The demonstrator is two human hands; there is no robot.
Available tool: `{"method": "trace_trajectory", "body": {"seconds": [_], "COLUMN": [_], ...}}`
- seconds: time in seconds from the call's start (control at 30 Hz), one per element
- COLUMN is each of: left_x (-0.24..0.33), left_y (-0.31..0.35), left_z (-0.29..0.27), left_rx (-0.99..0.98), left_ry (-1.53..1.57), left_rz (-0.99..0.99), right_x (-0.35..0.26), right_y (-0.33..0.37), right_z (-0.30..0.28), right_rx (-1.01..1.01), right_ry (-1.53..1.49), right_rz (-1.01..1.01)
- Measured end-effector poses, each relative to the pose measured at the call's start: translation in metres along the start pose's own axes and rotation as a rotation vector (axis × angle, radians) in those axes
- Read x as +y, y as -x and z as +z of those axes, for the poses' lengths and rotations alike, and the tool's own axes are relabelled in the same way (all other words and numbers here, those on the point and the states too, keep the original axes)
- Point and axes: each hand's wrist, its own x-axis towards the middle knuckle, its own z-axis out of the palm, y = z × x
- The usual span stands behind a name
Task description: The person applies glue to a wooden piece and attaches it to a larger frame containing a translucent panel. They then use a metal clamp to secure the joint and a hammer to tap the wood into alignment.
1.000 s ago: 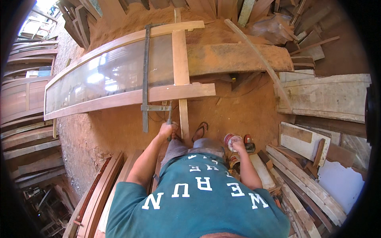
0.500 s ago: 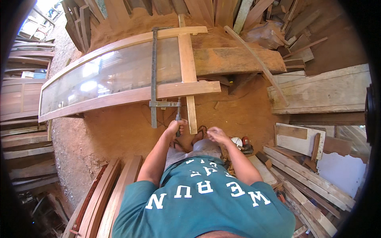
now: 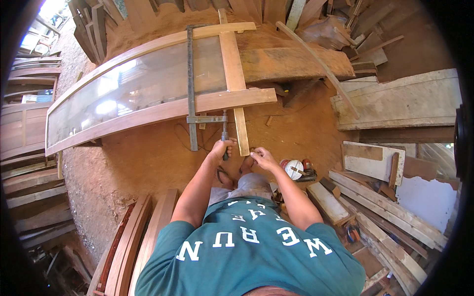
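Observation:
My left hand (image 3: 221,149) is wrapped round the dark handle of a long bar clamp (image 3: 191,74). The clamp spans a wooden frame (image 3: 148,114) from its far rail to its near rail, its screw (image 3: 225,118) reaching towards the near rail. Inside the frame is a dusty glassy panel (image 3: 163,81) with bright reflections. A crosspiece (image 3: 232,61) crosses the right end of the frame and sticks out towards me. My right hand (image 3: 265,159) is beside its near end, thumb and fingers drawn together; whether they touch the wood or hold something small is unclear.
A broad plank (image 3: 296,64) lies beyond the frame, with a thin batten (image 3: 321,69) slanting nearby. Boards (image 3: 143,246) lie at my lower left and more timber (image 3: 385,212) at my right. A white round container (image 3: 294,170) stands on the sawdust-covered floor.
My right hand has moved forward and left, to the near end of the crosspiece. My left hand stays on the clamp handle. The view has shifted slightly, showing more of the round container.

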Motion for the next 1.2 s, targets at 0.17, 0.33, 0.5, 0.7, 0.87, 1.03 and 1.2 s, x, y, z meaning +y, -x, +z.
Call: {"method": "trace_trajectory", "body": {"seconds": [0.17, 0.33, 0.5, 0.7, 0.87, 1.03, 1.2], "left_x": [-0.005, 0.002, 0.004, -0.002, 0.016, 0.005, 0.015], "left_y": [-0.001, -0.003, -0.004, -0.002, 0.018, 0.017, 0.026], "left_z": [0.028, 0.019, 0.033, 0.022, 0.044, 0.027, 0.043], "left_rx": [0.288, 0.194, 0.288, 0.292, 0.31, 0.284, 0.331], "left_ry": [-0.194, -0.171, -0.234, -0.217, -0.438, -0.216, -0.239], "left_rz": [0.137, 0.098, 0.08, 0.127, 0.225, 0.158, 0.15], "right_x": [0.13, 0.166, 0.138, -0.003, -0.045, -0.026, -0.039], "right_y": [0.021, 0.064, 0.048, -0.016, -0.044, -0.053, -0.048], "right_z": [-0.028, -0.041, -0.054, -0.012, 0.02, -0.022, -0.124], "right_rx": [0.168, 0.045, 0.024, -0.007, -0.016, -0.061, -0.092], "right_ry": [0.34, 0.306, 0.076, 0.073, 0.106, 0.134, 0.047], "right_rz": [0.05, 0.417, 0.401, 0.008, 0.101, 0.046, 0.164]}}
